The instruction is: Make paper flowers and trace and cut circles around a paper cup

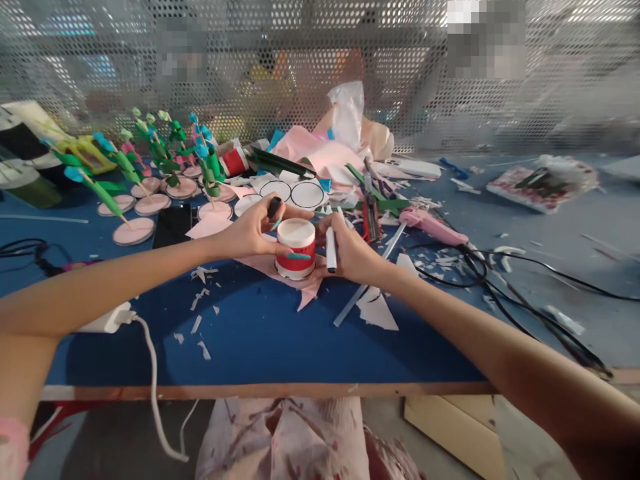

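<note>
A short red-and-white cylinder [296,250], perhaps a tub or roll, stands upright on a pink paper sheet [260,267]. My left hand [253,230] grips its left side, thumb across the red band. A small black piece, like a marker cap [274,207], is tucked among that hand's fingers. On the other side, my right hand [353,250] is closed around a white marker [331,250], whose black lower end points down. Its fingertips are partly hidden behind the marker and close to the cylinder. White sheets with drawn black circles [307,194] lie just behind my hands.
Paper flowers on round pink bases [134,231] and a dark phone [173,223] are at left. To the right lie a pink glue gun [434,225], a glue stick [370,275], red-handled scissors [371,217] and cables. A white power strip [107,320] sits near the front edge.
</note>
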Demonstrator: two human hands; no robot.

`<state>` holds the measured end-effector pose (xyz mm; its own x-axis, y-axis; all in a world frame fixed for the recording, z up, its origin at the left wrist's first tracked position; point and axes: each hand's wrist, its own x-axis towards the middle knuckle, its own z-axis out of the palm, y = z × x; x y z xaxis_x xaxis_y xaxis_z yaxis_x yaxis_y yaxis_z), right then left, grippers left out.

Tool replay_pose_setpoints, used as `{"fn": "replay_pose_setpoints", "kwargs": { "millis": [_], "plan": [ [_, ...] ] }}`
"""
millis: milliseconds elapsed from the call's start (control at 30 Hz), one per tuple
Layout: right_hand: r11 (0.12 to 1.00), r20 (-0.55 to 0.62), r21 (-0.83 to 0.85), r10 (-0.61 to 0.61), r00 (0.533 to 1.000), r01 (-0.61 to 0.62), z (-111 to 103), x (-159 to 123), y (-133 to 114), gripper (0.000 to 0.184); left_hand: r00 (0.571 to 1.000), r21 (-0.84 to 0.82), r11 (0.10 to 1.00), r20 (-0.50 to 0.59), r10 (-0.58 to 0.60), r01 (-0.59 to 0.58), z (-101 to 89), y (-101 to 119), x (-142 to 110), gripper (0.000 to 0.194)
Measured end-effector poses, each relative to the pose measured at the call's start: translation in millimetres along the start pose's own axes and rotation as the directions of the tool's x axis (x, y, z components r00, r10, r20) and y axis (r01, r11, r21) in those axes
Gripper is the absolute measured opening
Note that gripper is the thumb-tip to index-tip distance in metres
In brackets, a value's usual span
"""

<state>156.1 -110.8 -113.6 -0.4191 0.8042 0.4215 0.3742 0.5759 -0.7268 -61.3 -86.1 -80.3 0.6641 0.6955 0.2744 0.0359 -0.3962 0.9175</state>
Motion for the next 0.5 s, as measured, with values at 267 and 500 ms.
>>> {"fn": "replay_pose_setpoints", "kwargs": {
  "millis": [267, 500],
  "plan": [
    [0.885, 0.003, -0.178, -0.437, 0.9, 0.43, 3, -32, -22, 0.063, 0.939, -0.246, 0.965, -0.344, -0.002, -0.089, 2.8, -34, 0, 0.052],
    [0.918, -0.026, -0.31, -0.27, 0.963, 0.249, 3, -28, -2, 0.042, 0.828, -0.529, 0.849, -0.473, -0.3, 0.005, 4.3, -40, 6, 0.054]
  ]
}}
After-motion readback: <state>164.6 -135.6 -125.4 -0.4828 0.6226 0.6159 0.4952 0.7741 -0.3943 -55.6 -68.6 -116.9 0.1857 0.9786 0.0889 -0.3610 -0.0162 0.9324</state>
